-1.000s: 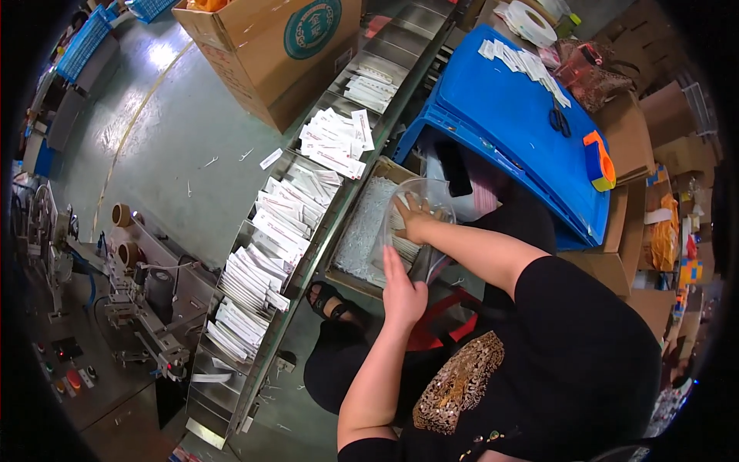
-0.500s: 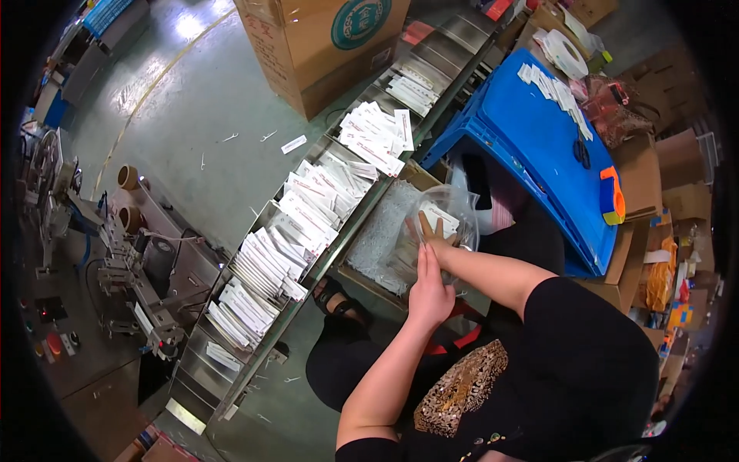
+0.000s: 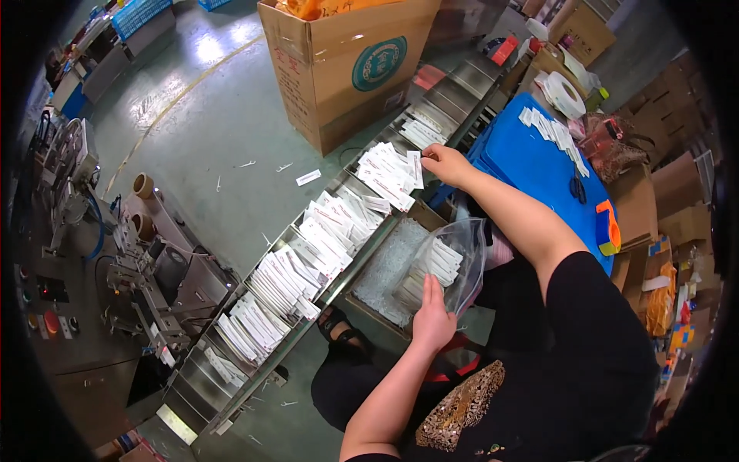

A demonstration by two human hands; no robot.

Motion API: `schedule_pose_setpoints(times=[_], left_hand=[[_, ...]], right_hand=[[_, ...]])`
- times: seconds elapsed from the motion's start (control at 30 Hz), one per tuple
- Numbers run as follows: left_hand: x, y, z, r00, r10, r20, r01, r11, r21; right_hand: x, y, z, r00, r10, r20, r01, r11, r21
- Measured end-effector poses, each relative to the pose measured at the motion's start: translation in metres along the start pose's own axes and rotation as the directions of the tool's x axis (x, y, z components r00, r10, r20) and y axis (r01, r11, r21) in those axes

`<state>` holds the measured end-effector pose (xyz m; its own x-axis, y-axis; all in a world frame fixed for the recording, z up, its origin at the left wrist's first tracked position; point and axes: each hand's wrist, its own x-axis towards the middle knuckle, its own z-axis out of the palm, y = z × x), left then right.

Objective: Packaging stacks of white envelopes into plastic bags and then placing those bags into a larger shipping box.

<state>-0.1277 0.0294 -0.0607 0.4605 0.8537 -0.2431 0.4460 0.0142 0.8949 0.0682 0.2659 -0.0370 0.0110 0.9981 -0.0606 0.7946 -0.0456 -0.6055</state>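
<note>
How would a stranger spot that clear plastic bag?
Find the long, diagonal metal trough of slim white packets. On its right, over an open brown box, the person's left hand touches the clear plastic bag. Unlike the box, it's see-through, with packets visible inside.

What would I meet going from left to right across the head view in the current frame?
Red button, upper brown tape roll, loose white packet on the floor, left hand, dark scissors, orange-and-blue tape dispenser.
</note>
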Motion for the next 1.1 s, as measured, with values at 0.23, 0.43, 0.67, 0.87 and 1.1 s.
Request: schedule_pose_setpoints(times=[0.23,0.43,0.67,0.87,1.1], left_hand=[[0.002,-0.005,0.004,0.998,0.046,-0.032,-0.046,0.999,0.006],[0.005,0.0,-0.004,0.999,-0.03,0.026,0.032,0.998,-0.051],[0.008,0.002,-0.006,0.998,-0.033,0.048,0.036,0.998,-0.052],[0.005,0.001,-0.01,0.992,-0.069,0.102,0.076,0.995,-0.063],[0.004,-0.003,-0.008,0.995,-0.044,0.092,0.048,0.998,-0.037]], right_hand=[[0.039,0.011,0.034,0.976,0.218,0.026,-0.196,0.919,-0.342],[0.046,-0.001,0.029,0.987,0.155,-0.048,-0.162,0.946,-0.281],[0.069,-0.021,0.024,0.921,0.215,0.325,0.034,0.786,-0.618],[0.077,-0.03,0.039,0.992,0.023,0.125,0.012,0.962,-0.274],[0.066,-0.044,0.063,0.793,0.153,0.589,-0.201,0.979,0.017]])
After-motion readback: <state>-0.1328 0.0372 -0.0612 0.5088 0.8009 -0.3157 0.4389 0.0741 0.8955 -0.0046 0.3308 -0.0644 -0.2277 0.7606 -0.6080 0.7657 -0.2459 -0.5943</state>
